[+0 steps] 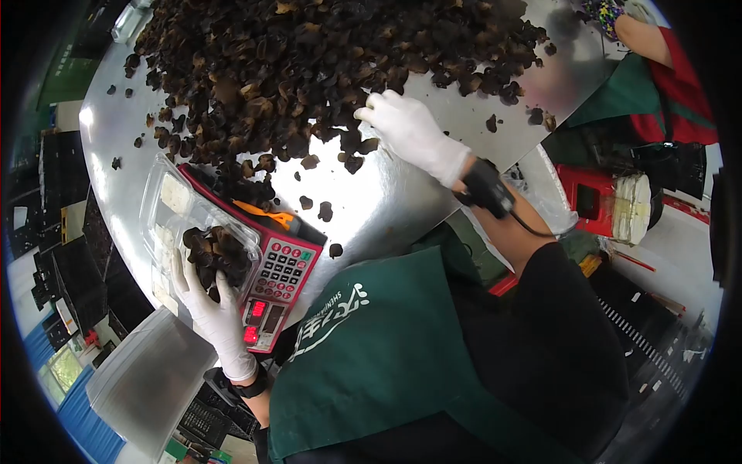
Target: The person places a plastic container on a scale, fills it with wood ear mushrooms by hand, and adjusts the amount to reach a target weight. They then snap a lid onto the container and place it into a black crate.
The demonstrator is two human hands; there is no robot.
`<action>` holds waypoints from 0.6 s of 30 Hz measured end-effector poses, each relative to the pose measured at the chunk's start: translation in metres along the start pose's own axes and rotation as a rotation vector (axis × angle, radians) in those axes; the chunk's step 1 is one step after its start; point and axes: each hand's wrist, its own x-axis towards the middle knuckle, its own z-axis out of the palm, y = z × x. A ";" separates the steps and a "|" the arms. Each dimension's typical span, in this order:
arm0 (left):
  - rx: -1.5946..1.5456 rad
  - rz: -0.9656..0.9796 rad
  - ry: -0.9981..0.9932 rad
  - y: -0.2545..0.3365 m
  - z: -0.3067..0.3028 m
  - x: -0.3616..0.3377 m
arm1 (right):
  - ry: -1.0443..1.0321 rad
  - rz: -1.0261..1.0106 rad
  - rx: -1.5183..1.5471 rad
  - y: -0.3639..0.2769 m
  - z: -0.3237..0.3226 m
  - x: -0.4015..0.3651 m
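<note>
Heaped in a clear, shallow plastic tray point(174, 207): a portion of dark, crinkled fungus pieces point(218, 255), black-brown, curled, irregular and dry-looking, filling only the near end of the tray. Rests on the pan of a red electronic scale point(282, 280) with a grey keypad and lit red display, at the left edge of a shiny steel desk point(386, 213).

Laid against the tray's near side, a white-gloved left hand point(212, 305), fingers point(182, 278) spread wide, steadying rather than gripping. Further out, at the rim of a big loose mound point(294, 69) of the same dark fungus covering most of the desk, a white-gloved right hand point(410, 131), fingers curled down among the pieces; impossible to tell whether holding any.

Looks like the portioning step, mid-fill, with the tray seemingly short of full. Calls next for a small pinch carried across to the tray without scattering, and an eye on the display.

Around the edges: a black strapped device point(487, 188) on the right wrist, a green apron point(386, 348) with white lettering, a stack of clear plastic packaging point(147, 371) beside the desk, and a co-worker's red sleeve point(684, 85) at the far side.
</note>
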 end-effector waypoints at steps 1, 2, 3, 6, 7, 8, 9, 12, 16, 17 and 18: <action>-0.007 -0.002 -0.006 0.000 -0.001 -0.001 | -0.041 0.025 -0.027 0.001 0.008 0.006; -0.017 -0.005 -0.008 0.000 -0.001 -0.002 | -0.080 0.047 -0.058 0.001 0.011 0.010; -0.029 -0.011 -0.008 -0.001 -0.001 -0.002 | 0.014 0.085 0.161 0.004 0.006 0.008; -0.010 -0.003 0.003 -0.007 0.001 -0.003 | 0.011 0.311 0.559 0.013 -0.054 -0.004; -0.001 -0.006 0.006 -0.007 0.002 -0.003 | -0.014 0.428 0.630 0.018 -0.077 -0.015; 0.001 -0.013 0.006 -0.005 0.002 -0.003 | -0.014 0.477 0.644 0.027 -0.099 -0.031; 0.005 -0.022 0.005 -0.001 0.001 -0.002 | -0.013 0.526 0.658 0.041 -0.118 -0.049; 0.015 -0.015 0.010 -0.001 0.001 -0.002 | -0.124 0.607 0.296 0.087 -0.159 -0.113; 0.024 -0.002 0.015 -0.004 0.002 -0.003 | -0.196 0.700 -0.523 0.063 -0.156 -0.126; 0.024 -0.002 0.013 -0.005 0.003 -0.003 | -0.115 0.535 -0.277 0.061 -0.142 -0.119; 0.025 -0.002 0.011 -0.005 0.003 -0.003 | -0.023 0.391 -0.096 0.043 -0.124 -0.102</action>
